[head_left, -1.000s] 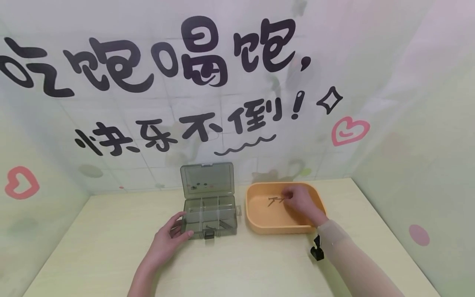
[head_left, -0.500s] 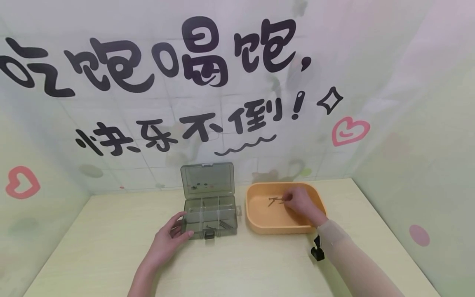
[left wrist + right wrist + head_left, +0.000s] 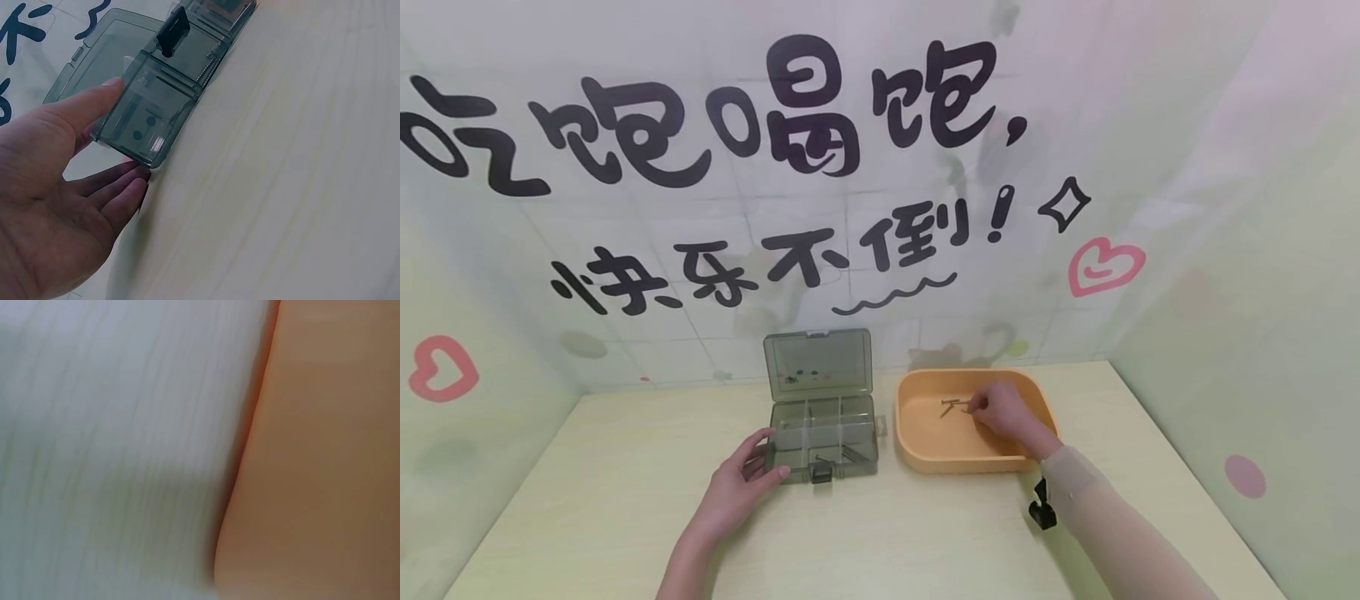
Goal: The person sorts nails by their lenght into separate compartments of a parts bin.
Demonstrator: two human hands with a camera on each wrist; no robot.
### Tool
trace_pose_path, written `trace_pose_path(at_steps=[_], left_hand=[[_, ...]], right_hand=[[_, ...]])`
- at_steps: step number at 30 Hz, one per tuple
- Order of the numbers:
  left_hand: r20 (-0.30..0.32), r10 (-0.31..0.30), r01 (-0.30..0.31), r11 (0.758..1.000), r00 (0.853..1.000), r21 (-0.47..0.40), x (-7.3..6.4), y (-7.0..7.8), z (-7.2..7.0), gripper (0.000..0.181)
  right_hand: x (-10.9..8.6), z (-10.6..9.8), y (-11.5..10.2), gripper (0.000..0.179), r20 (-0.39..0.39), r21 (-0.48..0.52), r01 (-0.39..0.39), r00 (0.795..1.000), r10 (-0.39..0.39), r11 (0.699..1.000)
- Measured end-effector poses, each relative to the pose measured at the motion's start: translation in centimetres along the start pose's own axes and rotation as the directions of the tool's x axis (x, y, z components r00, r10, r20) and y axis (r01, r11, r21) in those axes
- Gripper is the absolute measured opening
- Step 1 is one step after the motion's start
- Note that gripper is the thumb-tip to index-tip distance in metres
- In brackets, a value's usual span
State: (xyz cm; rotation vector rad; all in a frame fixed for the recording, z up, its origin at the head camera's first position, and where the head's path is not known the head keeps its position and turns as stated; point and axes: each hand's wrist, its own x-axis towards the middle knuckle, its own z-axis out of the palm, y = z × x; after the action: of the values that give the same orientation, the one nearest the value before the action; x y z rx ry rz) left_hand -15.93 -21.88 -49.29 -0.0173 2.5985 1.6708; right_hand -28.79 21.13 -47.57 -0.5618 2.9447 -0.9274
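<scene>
A translucent grey compartment box (image 3: 825, 433) stands with its lid (image 3: 820, 367) raised. My left hand (image 3: 737, 492) holds the box's left end, thumb at the front edge and fingers along the side, as the left wrist view also shows. Long screws (image 3: 854, 454) lie in the front right compartment, with another screw in the front middle one. To the right is an orange tray (image 3: 925, 446). My right hand (image 3: 1003, 408) reaches into it, pinching at a screw with its fingertips. Several loose screws (image 3: 950, 402) lie just left of those fingertips.
Box and tray stand side by side on a pale wooden table (image 3: 910, 533), near the back wall (image 3: 662, 350) with black lettering. In the right wrist view the tray's outer wall (image 3: 312, 456) fills the right side. A black clip-like piece (image 3: 1042, 507) hangs at the right wrist.
The right hand's fingertips have shifted slightly left among the screws in the tray. The left hand and the box stay put.
</scene>
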Motion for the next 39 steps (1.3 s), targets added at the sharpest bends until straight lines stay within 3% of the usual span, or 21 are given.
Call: trace_pose_path(at_steps=[16,22,28,39], left_hand=[[0.001,-0.008,0.008,1.0,1.0,-0.001,-0.2,0.3,-0.1,0.075],[0.013,-0.013,0.013,1.0,1.0,-0.005,-0.2,0.2,-0.1,0.075],[0.017,-0.026,0.026,1.0,1.0,-0.017,-0.2,0.2,-0.1,0.075],[0.01,-0.008,0.008,1.0,1.0,-0.009,-0.1,0.1,-0.1,0.075]], right_hand=[[-0.3,-0.6,-1.9,0.007,0.008,0.074,-0.033,0.999,0.033,0.997],[-0.7,-1.0,-2.8,0.007,-0.004,0.117,0.016,1.0,-0.016,0.993],[-0.9,-1.1,-4.1,0.008,-0.002,0.191,0.005,1.0,-0.005,0.982],[-0.6,-0.4,-5.8,0.009,0.003,0.282,0.055,0.998,-0.058,0.958]])
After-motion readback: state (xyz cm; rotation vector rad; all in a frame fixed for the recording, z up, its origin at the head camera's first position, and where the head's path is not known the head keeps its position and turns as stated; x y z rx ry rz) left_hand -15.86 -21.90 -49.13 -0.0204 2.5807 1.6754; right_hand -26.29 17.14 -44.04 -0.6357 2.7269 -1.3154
